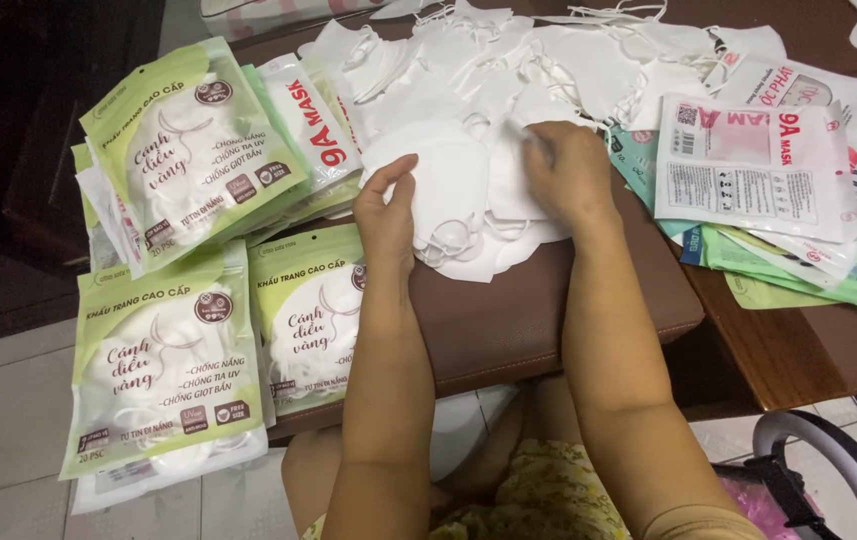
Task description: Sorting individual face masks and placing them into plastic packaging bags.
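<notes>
Both hands are working the small stack of white masks [458,205] on the brown padded counter [528,320]: the left hand [385,215] is pinching its near edge, the right hand [570,170] is pressing flat on the far side. Squaring the edges before lifting would probably keep the soft, curved fabric tidy (ear loops are dangling). Glossy green-and-white filled packets [173,370] are lying left, empty pouches [748,165] right.

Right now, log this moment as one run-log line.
left hand: grips white face mask | right hand: presses on mask pile | green filled packets: left | empty pouches: right
</notes>
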